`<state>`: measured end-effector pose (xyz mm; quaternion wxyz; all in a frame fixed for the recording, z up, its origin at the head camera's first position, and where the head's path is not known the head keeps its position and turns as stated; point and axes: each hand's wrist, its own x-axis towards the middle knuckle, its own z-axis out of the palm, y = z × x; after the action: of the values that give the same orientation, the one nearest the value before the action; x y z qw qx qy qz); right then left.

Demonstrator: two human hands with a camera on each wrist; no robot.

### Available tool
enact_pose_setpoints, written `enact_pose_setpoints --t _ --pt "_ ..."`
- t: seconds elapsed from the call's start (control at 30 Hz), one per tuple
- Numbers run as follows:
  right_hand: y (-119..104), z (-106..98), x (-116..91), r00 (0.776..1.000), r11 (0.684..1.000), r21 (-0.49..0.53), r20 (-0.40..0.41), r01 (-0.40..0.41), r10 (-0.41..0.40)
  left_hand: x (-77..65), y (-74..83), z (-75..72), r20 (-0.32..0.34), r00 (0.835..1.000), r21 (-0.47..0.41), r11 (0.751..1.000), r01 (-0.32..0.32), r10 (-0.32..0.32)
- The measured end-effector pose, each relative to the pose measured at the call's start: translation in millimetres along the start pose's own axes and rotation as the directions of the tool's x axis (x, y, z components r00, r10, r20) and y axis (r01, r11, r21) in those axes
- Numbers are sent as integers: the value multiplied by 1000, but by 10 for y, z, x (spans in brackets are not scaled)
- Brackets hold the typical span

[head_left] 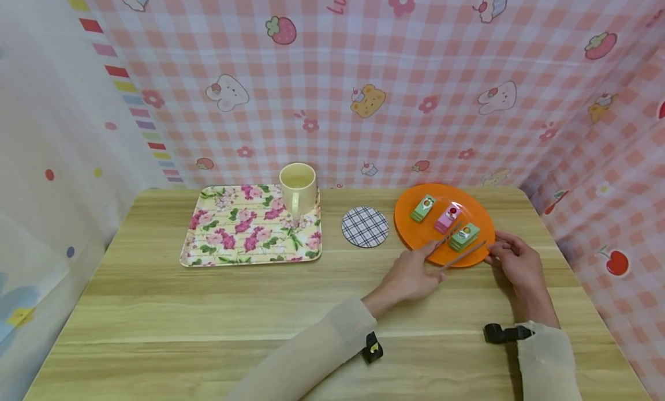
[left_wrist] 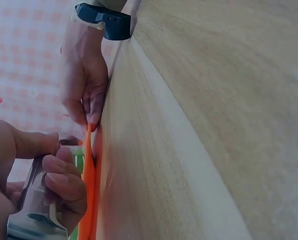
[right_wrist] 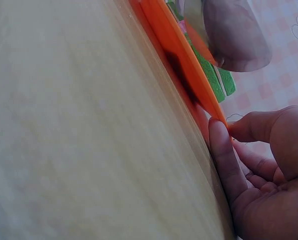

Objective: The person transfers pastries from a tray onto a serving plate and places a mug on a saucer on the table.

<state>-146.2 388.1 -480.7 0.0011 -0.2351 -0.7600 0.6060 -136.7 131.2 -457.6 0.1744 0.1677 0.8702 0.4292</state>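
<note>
My left hand [head_left: 407,275] grips a pair of metal tongs [head_left: 469,254], whose arms reach over the orange plate [head_left: 407,227] on either side of a small green printed box [head_left: 464,238]. A small pink box [head_left: 447,217] and another green box [head_left: 423,208] also lie on that plate. At the plate's near right edge, my right hand [head_left: 522,268] pinches the rim between thumb and fingers, as the right wrist view shows with the thumb [right_wrist: 256,126] on top. Broad metal of the tongs [right_wrist: 243,37] overlaps the green box [right_wrist: 211,75] there.
On the left of the wooden table [head_left: 218,320] lies a floral tray [head_left: 228,216] with a cream mug [head_left: 306,187] at its back right corner. A round checked coaster [head_left: 365,227] sits between tray and plate. A checked curtain [head_left: 332,101] hangs behind the table.
</note>
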Motion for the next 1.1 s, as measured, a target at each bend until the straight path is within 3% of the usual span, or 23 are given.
enact_pose_setpoints --t 0.27,0.5,1.1 --pt "13 -13 -5 1000 998 65 10 6 -7 -48 -28 -43 7 999 -76 996 -49 50" --pt "-1 -9 -13 1000 1000 5 6 -6 6 -99 -96 -78 5 995 -84 991 -103 103" --pt "5 -5 2 1000 1000 -4 9 -2 2 -383 -333 -276 -28 997 -231 970 -80 76"
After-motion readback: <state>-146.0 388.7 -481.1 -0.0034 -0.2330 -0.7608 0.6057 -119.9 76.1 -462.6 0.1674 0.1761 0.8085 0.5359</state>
